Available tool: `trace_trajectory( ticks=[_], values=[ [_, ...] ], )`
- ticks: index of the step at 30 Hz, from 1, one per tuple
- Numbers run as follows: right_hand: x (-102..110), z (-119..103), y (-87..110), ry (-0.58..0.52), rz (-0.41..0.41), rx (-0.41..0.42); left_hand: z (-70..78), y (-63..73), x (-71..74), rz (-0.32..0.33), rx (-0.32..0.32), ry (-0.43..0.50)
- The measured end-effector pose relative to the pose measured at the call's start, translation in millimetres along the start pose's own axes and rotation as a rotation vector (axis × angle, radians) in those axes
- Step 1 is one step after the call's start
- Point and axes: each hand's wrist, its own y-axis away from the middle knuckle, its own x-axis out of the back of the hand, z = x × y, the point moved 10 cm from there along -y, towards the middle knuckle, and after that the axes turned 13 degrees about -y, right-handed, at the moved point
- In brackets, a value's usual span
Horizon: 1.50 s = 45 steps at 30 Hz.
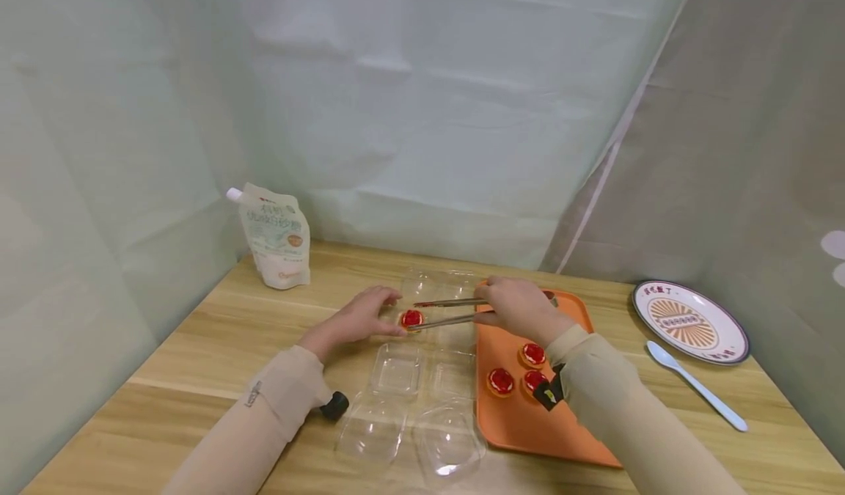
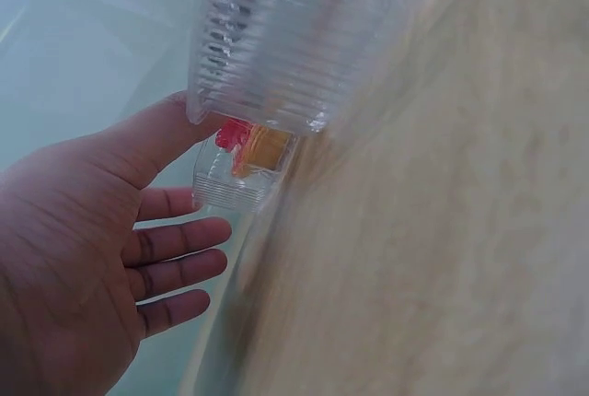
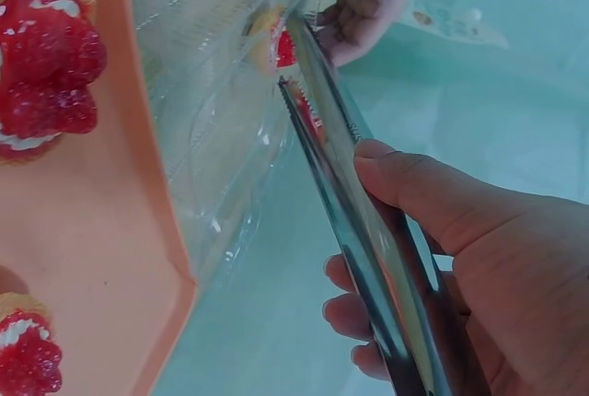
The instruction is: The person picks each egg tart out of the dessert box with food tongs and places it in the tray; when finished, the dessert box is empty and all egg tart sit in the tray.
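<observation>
My right hand (image 1: pixel 521 308) grips metal tongs (image 3: pixel 336 203), their two arms spread apart. One tong tip overlaps the edge of a small red-topped tart (image 1: pixel 412 320), which sits in a clear plastic container. The other tip, smeared red, stands beyond the tart. On the container's left side is my left hand (image 1: pixel 359 314); in the left wrist view its thumb is right at a clear plastic wall (image 2: pixel 267 92) and its other fingers are extended. An orange tray (image 1: pixel 528 429) on the right bears several tarts (image 1: pixel 500 382), topped with glossy red fruit and white cream.
Clear containers with lids (image 1: pixel 396 369) spread over the table's middle, left of the tray. A white spouted pouch (image 1: pixel 276 238) stands at the back left. At the right lie a patterned oval plate (image 1: pixel 719 334) and a pale blue spoon (image 1: pixel 700 389). Pale curtains surround the table.
</observation>
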Motion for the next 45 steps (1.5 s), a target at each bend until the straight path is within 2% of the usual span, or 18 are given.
trace_trajectory(
  ticks=[8, 22, 32, 39, 45],
  values=[
    [-2, 0, -3.3, 0.005, -0.051, -0.018, -0.6, -1.5, -1.9, -0.003, 0.0, -0.003],
    [-6, -3, -6.6, 0.019, -0.066, -0.017, -0.7, -0.6, -3.0, -0.007, 0.005, 0.01],
    [-5, -4, -0.7, -0.012, 0.003, 0.03, 0.8, 1.5, -1.6, 0.002, 0.001, 0.025],
    [-2, -4, 4.3, -0.003, 0.045, 0.033, 0.6, 0.7, -0.7, 0.008, -0.014, -0.006],
    [2, 0, 13.4, -0.005, 0.105, 0.023, -0.2, 0.5, -1.4, 0.0, -0.001, 0.01]
  ],
)
